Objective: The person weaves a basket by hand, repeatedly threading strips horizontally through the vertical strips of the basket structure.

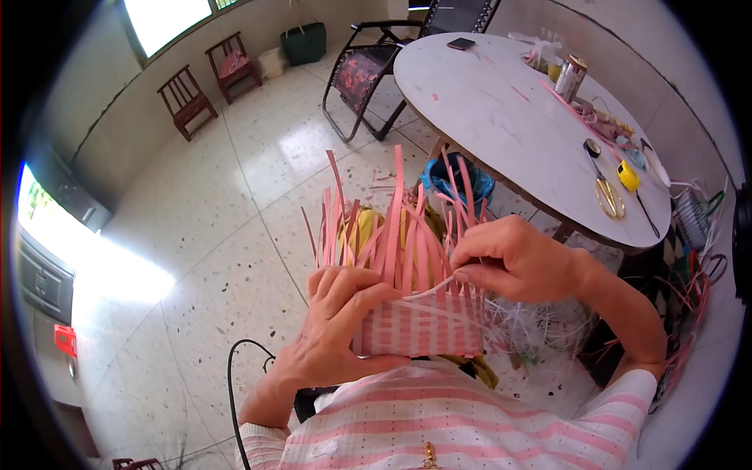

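A pink and white woven basket [423,329] rests against the person's lap, with long loose pink strips [399,235] standing up from its top edge. My left hand [337,317] wraps round the basket's left side, thumb low on the near face and fingers at the upper edge. Above the right part of that edge, my right hand [513,262] pinches a thin white strip [429,293] between thumb and forefinger. The white strip runs from there along the front of the pink strips toward my left hand's fingertips.
An oval table [517,117] at the upper right holds scissors [609,197], a yellow tape measure [627,176], a can [571,77] and a phone [461,44]. A blue-bagged bin [458,182] stands beneath its edge. White strip scraps [540,333] lie right of the basket. A folding chair [364,78] stands beyond.
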`<state>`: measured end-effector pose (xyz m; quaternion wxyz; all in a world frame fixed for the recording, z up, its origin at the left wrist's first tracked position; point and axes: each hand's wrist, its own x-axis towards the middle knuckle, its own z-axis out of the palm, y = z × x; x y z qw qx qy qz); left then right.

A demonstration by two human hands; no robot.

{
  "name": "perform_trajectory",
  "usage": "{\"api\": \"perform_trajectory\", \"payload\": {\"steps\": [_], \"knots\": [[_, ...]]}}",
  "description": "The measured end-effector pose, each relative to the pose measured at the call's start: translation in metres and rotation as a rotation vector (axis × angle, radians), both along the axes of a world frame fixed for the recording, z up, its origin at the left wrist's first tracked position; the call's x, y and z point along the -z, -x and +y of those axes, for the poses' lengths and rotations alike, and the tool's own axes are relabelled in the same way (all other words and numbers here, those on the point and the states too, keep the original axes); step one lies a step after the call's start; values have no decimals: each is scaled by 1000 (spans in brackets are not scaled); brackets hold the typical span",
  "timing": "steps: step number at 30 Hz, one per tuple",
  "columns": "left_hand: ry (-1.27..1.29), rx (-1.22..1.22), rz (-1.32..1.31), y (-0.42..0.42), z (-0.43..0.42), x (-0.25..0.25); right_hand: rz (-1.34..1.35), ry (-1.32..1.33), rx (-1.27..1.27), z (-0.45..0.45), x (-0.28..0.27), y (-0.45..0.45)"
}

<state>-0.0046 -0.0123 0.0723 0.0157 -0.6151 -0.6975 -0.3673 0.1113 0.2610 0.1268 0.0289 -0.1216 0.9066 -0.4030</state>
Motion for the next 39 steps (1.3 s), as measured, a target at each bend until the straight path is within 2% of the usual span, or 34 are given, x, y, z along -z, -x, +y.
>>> {"api": "perform_trajectory", "payload": {"steps": [1, 4, 8, 11, 14, 16, 17, 19, 22, 26, 28, 29, 31, 32, 34, 35, 37, 39], "knots": [[-5, 7, 1, 0, 1, 0, 149, -117, -29, -2, -1, 3], [-32, 5, 28, 1, 4, 5, 249, -157, -45, -9, -5, 10], [-37, 28, 22, 1, 5, 3, 286, -144, -140, -5, 1, 26], [-13, 72, -2, 2, 4, 1, 207, -190, -245, -4, -2, 35], [-12, 69, -4, 2, 4, 1, 234, -333, -262, -9, -12, 38], [3, 65, -1, 2, 5, 1, 434, -484, -300, -15, -20, 40], [1, 65, -3, 2, 5, 0, 432, -485, -301, -20, -26, 39], [8, 52, 9, 1, 6, 0, 458, -813, -313, -33, -40, 34], [-8, 31, 12, 0, 7, 1, 607, -926, -289, -48, -47, 28], [7, 26, 7, -1, 5, 1, 398, -1057, -190, -55, -53, 19], [15, 17, 7, -1, 4, 0, 235, -758, -77, -37, -39, 22], [11, 18, 9, -1, 3, -1, 237, -763, -76, -26, -33, 26], [33, 22, 10, -1, 2, -3, -317, -111, -13, -7, -24, 33], [28, 17, 12, -1, 2, -3, -315, -116, -17, -4, -23, 29], [32, 16, 2, 0, 2, -2, -614, 143, 188, -1, -19, 16], [28, 12, -1, 0, 3, -2, -617, 137, 185, 1, -15, 10], [11, 22, 14, 1, 4, -2, -701, 412, 194, 6, -5, -2], [31, 31, 17, 1, 4, -4, -701, 456, 170, 11, 0, -11]]}}
